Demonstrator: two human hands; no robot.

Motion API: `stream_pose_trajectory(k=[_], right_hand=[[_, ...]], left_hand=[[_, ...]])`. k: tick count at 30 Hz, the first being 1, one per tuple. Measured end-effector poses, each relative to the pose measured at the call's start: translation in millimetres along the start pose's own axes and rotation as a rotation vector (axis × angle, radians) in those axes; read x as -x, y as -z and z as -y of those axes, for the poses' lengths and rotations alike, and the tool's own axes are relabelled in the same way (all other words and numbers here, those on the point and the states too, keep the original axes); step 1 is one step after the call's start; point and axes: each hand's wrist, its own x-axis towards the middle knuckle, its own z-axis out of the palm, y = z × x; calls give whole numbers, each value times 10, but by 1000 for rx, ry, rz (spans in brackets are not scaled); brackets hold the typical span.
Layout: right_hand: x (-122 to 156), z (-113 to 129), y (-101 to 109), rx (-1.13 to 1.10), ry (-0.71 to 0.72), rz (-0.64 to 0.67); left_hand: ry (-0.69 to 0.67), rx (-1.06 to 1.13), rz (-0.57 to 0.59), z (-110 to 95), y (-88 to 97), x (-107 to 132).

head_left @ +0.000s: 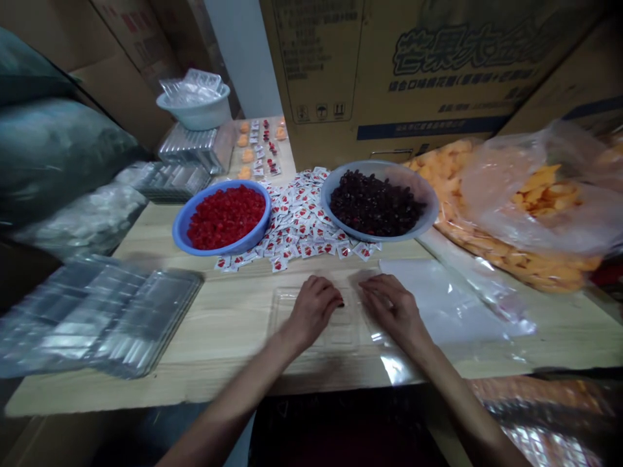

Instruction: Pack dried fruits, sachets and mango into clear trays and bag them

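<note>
Pale wood-grain table (pixel 233 324) before brown cardboard cartons (pixel 389 71). Two round plastic bowls stand on it: one blue bowl of glossy red candied pieces (pixel 181 228) and one grey bowl of wrinkled dark dried berries (pixel 327 188); between them, one heap of small white sachets printed red (pixel 304 227). One flat clear plastic compartment tray (pixel 346 331) lies near the front edge. Left hand (pixel 314 308) and right hand (pixel 392 308) rest palm-down on it, each grip released, fingers half curled, touching the tray without enclosing it

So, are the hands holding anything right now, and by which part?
Nothing is gripped: left hand and right hand rest palm-down on top of the clear tray, which lies flat.
</note>
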Motion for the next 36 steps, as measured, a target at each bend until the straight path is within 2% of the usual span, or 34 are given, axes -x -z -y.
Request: stream_pose_trajectory(k=[2,5,7,10,12,14,15,16,19,21,23,25,27,30,33,36], right_hand=[[-173,20,152,18,11,-86],[-652,-85,389,169,9,-180],[-1056,-266,472,329,-40,-77],[-1588,-575,419,441,-240,240],[-1803,-718,308,435,-301,355],[-1902,-801,206,412,-304,383],[-1922,-829,171,402,-307,392],[-1930,-853,152,394,-315,395],[-1923,-891,183,391,-345,339],[-1876,-853,265,397,-358,196],[-1740,-725,358,330,-308,-16],[-1471,-500,407,183,-186,-159],[-1068,-226,361,41,-73,-118],[-366,94,112,-60,-88,96],[161,174,-201,-51,-107,204],[365,118,-380,26,-18,193]], left_hand=[[2,-55,-11,46,-27,-4],[-40,-55,-8,2,97,-19],[-45,-32,-70,-47,285,-49],[48,-80,-277,49,741,-170],[184,-184,-442,290,1119,-292],[338,-309,-549,640,1484,-414],[403,-358,-519,833,1639,-469],[472,-387,-426,1022,1764,-519],[638,-364,-79,1482,1937,-635],[677,-324,10,1655,1927,-665],[666,-308,-21,1734,1885,-643],[632,-301,-85,1755,1852,-581],[597,-295,-158,1749,1833,-512],[587,-266,-233,1739,1823,-459],[589,-252,-359,1724,1835,-471],[572,-227,-497,1561,1824,-471]])
